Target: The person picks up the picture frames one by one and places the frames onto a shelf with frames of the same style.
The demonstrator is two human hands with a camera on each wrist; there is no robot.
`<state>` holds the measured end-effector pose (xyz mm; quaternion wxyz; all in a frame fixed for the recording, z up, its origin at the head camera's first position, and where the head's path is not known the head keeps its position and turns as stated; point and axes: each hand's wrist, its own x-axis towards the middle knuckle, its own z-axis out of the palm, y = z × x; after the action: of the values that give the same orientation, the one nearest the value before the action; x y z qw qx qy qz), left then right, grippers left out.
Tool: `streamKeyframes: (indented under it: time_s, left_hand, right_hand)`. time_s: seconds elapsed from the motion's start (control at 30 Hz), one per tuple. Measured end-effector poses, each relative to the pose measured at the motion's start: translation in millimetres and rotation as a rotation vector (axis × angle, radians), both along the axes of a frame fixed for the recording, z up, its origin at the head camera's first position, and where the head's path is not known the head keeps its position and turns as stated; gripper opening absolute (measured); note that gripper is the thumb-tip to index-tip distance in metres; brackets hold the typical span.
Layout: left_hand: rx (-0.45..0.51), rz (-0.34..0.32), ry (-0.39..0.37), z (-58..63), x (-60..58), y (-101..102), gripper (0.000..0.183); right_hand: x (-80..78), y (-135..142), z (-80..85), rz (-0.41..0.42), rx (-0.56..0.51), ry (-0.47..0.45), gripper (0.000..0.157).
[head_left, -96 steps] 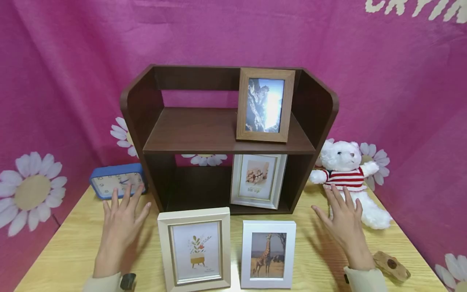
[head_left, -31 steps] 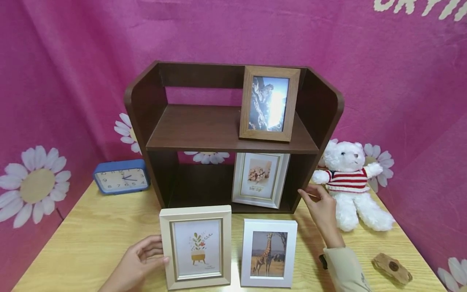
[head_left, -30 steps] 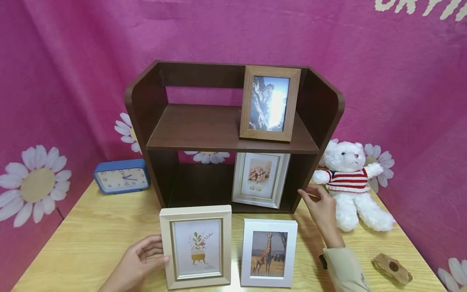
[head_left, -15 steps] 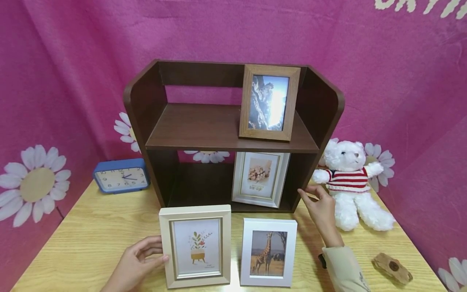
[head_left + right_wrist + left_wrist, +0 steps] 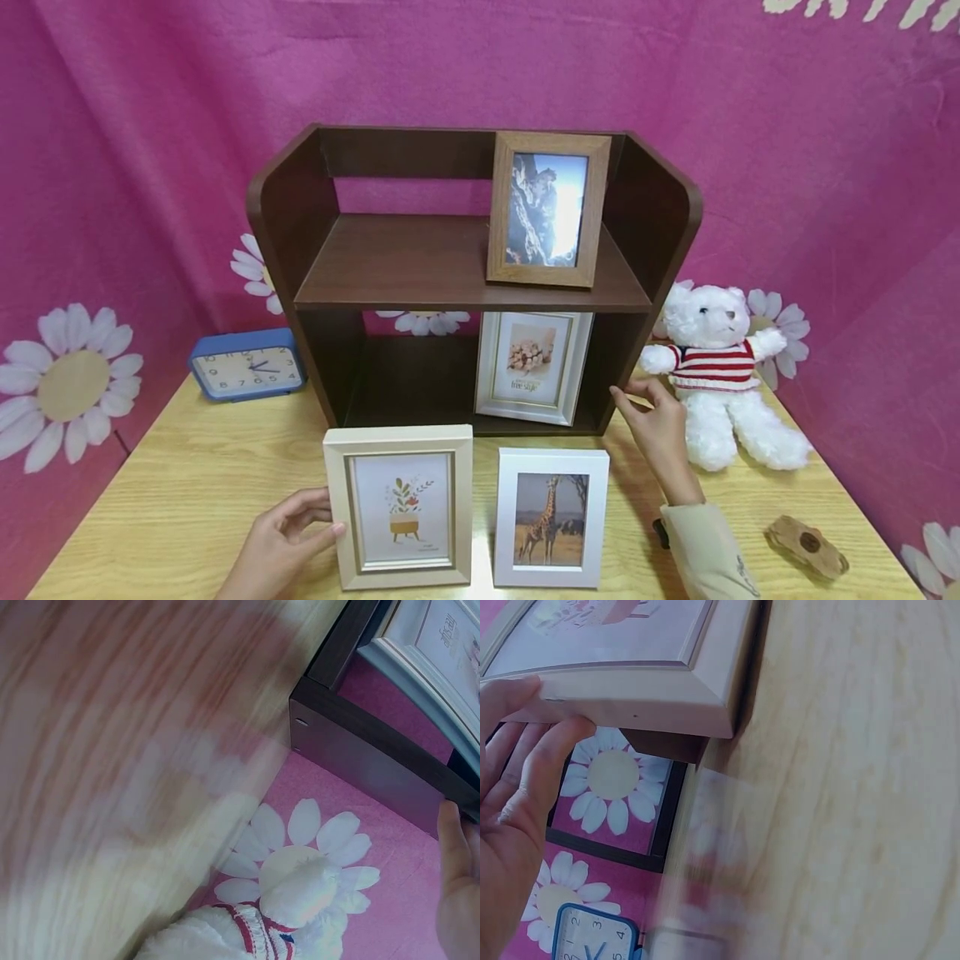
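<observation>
A cream picture frame (image 5: 463, 500) with a potted-plant print stands at the front of the table. My left hand (image 5: 281, 542) pinches its left edge, thumb at the front and fingers behind, as the left wrist view shows at the frame's side (image 5: 645, 701). My right hand (image 5: 660, 429) holds the lower right side of a dark brown two-tier shelf (image 5: 405, 258). Its thumb lies at the front edge and bent fingers lie along the outer side panel (image 5: 360, 761). A white picture frame (image 5: 551, 461) with a giraffe photo stands right of the cream one.
A wooden picture frame (image 5: 498, 208) leans on the upper tier. A silver-white frame (image 5: 487, 367) tilts on the lower one. The blue alarm clock (image 5: 243, 367) stands left, a white teddy bear (image 5: 708, 325) sits right. Near the right edge lies a piece of wood (image 5: 806, 546).
Both hands were spread near the clock and the bear 3.2 seconds ago. Since then the left has gone to the cream frame, the right to the shelf's side. Over the last second both stay put.
</observation>
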<state>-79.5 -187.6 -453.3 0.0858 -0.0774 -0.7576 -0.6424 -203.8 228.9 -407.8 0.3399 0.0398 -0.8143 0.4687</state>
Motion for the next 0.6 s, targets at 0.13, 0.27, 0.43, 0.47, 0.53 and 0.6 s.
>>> streamKeyframes:
  time_s: [0.13,0.27,0.43,0.47,0.53,0.6]
  left_hand:
    - [0.033,-0.012,0.026,-2.9,0.2,-1.4,0.031]
    - [0.053,0.006,0.018,-5.2,-0.5,-1.8,0.032]
    - [0.052,0.033,-0.008,-6.4,-1.5,-2.0,0.034]
    - [0.048,0.034,-0.009,-6.3,-1.8,-2.1,0.034]
    - [0.047,0.030,0.003,-5.6,-2.4,-2.2,0.034]
    - [0.047,0.039,0.008,-4.7,-2.9,-2.3,0.034]
  right_hand:
    - [-6.8,5.0,-8.7,-0.003,0.005,0.001,0.012]
    - [-17.0,13.2,-23.0,0.007,-0.012,-0.003,0.013]
    - [-19.4,15.9,-27.8,0.012,-0.021,0.004,0.013]
    - [-19.4,15.9,-27.9,0.012,-0.020,0.007,0.013]
    - [-19.0,15.9,-27.9,0.010,-0.017,0.009,0.013]
    - [-19.0,15.8,-28.0,0.004,-0.008,0.010,0.013]
